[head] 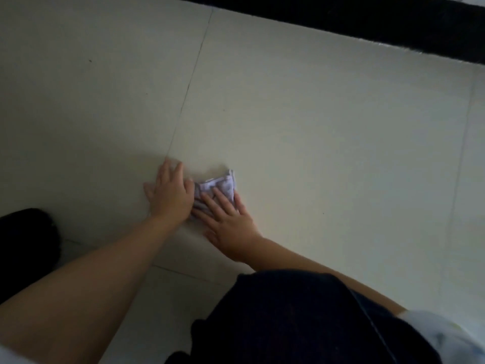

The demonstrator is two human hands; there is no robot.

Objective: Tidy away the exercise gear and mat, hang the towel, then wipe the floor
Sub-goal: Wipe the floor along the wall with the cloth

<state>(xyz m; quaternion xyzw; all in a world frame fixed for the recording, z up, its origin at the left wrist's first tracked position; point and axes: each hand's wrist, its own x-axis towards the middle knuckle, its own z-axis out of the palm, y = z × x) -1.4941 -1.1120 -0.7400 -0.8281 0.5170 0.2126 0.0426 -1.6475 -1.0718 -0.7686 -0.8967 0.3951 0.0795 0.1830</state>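
Where the pale tiled floor (315,127) meets both palms lies one cloth (219,186): small, bunched, soft, light, likely pliant. Right hand (231,222) presses it, fingers straight; left hand (170,193) flat at its left edge. Best held by palm pressure.

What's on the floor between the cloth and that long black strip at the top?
Nothing: in the head view, only bare pale floor lies between the cloth and the black strip.

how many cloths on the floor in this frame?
1. The crumpled pale cloth lies on the tiled floor at centre, under the right hand's flat fingers, beside the left hand. Part is hidden beneath the hands.
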